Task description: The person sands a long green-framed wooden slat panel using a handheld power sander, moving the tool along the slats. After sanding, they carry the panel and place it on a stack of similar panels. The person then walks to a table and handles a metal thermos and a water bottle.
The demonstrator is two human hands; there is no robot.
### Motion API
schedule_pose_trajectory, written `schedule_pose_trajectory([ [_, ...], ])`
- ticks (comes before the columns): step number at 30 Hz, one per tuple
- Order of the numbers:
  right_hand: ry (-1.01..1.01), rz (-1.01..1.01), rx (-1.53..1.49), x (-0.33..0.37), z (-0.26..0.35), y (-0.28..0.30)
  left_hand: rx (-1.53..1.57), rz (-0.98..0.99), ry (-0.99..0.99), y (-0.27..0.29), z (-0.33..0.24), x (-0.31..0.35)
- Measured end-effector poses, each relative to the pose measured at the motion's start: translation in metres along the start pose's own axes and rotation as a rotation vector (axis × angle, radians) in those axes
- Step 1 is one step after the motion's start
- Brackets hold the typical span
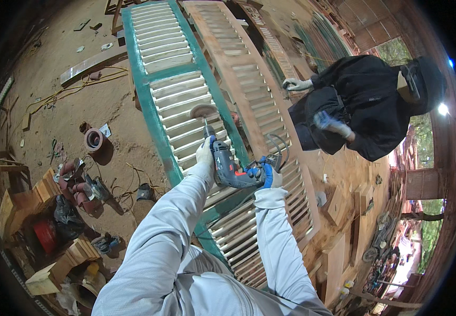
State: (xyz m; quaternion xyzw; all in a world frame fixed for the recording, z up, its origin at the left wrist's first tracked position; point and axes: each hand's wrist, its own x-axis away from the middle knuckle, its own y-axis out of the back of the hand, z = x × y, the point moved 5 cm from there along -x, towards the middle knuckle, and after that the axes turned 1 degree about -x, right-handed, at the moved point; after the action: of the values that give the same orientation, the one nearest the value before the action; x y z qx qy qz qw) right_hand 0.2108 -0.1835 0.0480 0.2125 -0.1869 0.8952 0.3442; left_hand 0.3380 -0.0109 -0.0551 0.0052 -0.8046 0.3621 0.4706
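Observation:
Both my hands wear white-and-blue work gloves and hold a dark blue power drill [225, 162]. My left hand [205, 152] is closed round its front, just behind the chuck. At the rear handle, my right hand [271, 175] is wrapped round the grip, its palm side hidden. A round sanding disc [203, 111] on the drill's shaft sits over the pale slats of a louvered shutter [142, 80] with a green frame; whether it touches them I cannot tell. Beside it on the right lies a second louvered shutter [264, 124] with a bare, brownish frame.
A co-worker in black [367, 102] stands right of the shutters, with gloved hands. Left on the dirt floor lie a yellow cord [54, 97], a roll of abrasive [94, 139] and a metal-faced beam [92, 67]. Wooden blocks [54, 274] stand lower left; planks [336, 263] lie lower right.

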Motion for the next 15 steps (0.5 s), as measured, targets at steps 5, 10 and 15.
schedule_pose_trajectory([
  [5,0.120,-0.032,0.238,-0.009,-0.002,0.019,-0.028,-0.022,-0.090,0.023,-0.009,-0.004],
  [10,-0.158,0.252,-0.135,0.024,-0.033,-0.027,-0.119,-0.064,-0.080,0.056,-0.019,0.025],
  [15,-0.060,0.066,0.070,0.025,-0.055,-0.013,-0.104,-0.078,-0.143,0.082,-0.031,0.029],
])
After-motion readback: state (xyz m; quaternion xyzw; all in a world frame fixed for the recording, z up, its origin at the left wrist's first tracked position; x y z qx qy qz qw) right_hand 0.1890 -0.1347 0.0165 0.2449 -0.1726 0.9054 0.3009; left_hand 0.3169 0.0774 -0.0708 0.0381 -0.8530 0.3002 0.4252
